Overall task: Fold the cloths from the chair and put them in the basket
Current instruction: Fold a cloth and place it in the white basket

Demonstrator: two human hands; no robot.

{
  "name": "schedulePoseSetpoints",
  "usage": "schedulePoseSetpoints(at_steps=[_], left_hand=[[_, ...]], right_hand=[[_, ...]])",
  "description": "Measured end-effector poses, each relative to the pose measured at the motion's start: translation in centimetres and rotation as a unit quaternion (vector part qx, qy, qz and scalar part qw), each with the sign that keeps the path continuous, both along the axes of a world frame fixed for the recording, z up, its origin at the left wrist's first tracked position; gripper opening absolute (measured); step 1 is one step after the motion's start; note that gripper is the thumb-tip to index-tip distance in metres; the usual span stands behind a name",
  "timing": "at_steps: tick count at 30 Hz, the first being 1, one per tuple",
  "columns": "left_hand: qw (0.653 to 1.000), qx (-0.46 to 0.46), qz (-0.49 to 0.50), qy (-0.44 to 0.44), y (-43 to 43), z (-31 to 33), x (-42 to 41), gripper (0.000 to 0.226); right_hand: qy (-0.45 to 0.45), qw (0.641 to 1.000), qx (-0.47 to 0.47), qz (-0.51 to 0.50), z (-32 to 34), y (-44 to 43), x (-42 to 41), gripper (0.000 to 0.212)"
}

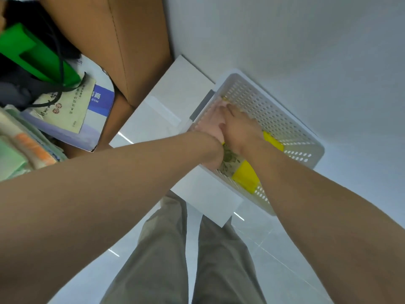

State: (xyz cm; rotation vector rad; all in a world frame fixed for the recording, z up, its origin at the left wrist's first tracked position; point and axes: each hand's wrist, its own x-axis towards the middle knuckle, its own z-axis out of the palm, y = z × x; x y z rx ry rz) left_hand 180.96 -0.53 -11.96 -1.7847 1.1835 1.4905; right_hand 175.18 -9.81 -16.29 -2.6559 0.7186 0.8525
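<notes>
A white perforated basket (285, 119) stands on a white platform (166, 110) against the wall. Inside lies a folded pink cloth (213, 121) on top of a flower-patterned cloth (230, 161) and a yellow cloth (245, 176). My right hand (238, 130) lies flat on the pink cloth, fingers straight and pointing to the basket's far end. My left hand (211, 152) dips into the basket at its near left wall, beside the stack. Its wrist is bent downward and its fingers are hidden.
A tall cardboard box (122, 40) stands to the left of the platform. Further left are a green bag (39, 55), a printed paper bag (65, 108) and a pile of light cloths (19, 148). My legs stand on glossy floor tiles (274, 249).
</notes>
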Motion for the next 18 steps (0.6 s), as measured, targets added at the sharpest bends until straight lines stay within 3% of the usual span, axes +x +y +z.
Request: schedulePoseSetpoints(at_steps=[3,5,9,11,14,18], left_hand=[[0.996,-0.07,-0.052,0.019,0.8,5.6,-0.3,0.03],[0.991,-0.112,-0.071,0.011,1.7,9.1,-0.4,0.033],[0.98,-0.189,-0.059,-0.028,2.1,16.8,-2.4,0.026],[0.97,-0.236,-0.053,-0.034,1.8,20.3,-4.4,0.026],[0.946,-0.307,-0.1,-0.039,1.2,24.2,-8.6,0.028],[0.921,-0.38,-0.084,-0.01,0.3,27.3,-16.3,0.022]], right_hand=[[-0.016,0.996,0.052,-0.076,5.4,1.5,-3.7,0.063],[-0.04,0.982,0.076,-0.168,9.6,2.7,-6.5,0.054],[-0.103,0.907,0.102,-0.395,18.0,5.4,-12.7,0.039],[-0.152,0.849,0.107,-0.495,21.2,6.6,-15.7,0.036],[-0.254,0.707,0.151,-0.642,25.2,8.0,-20.4,0.029],[-0.351,0.556,0.184,-0.73,30.1,10.0,-27.9,0.019]])
